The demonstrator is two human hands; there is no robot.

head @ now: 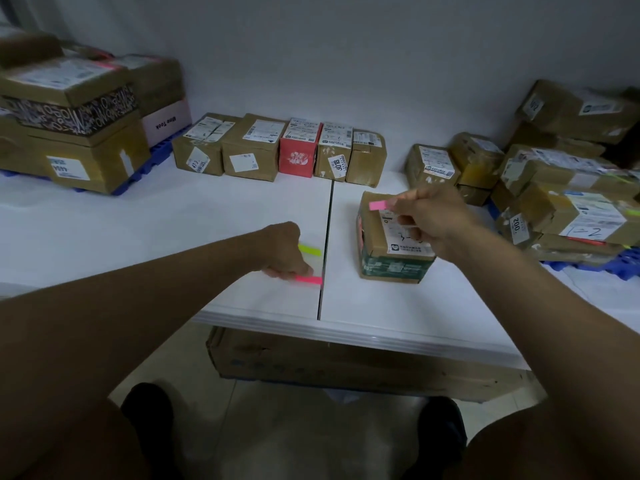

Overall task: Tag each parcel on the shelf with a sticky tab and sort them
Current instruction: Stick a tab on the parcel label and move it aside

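Start at nine o'clock: your left hand (282, 252) rests on the white bench (173, 230) with its fingers curled shut around a holder of sticky tabs; a yellow-green tab (309, 250) and a pink tab strip (308, 280) poke out toward three o'clock, beside the seam between the bench panels; hold that pad as you do now, by its body, since the tabs are thin film and will crease or stick to each other if squeezed.

At twelve o'clock a row of small parcels (277, 147) stands against the wall, touching side to side; none of them shows a coloured tab from here.

Moving to two o'clock, the parcel in hand (388, 251) sits flat on the bench, apart from the rest; it looks like a small taped cardboard box, stiff enough to press on and probably light, though the glossy tape may be slick; when you shift it, take it by the two long sides rather than the label.

Your right hand (433, 218) hovers over its top, fingers pinching one pink tab (378, 205) by its near end at the box's far left corner; whether the tab already touches the cardboard I cannot tell; press it onto bare card, not tape.

At three o'clock a heap of parcels (568, 188) lies stacked, some already showing coloured tabs.
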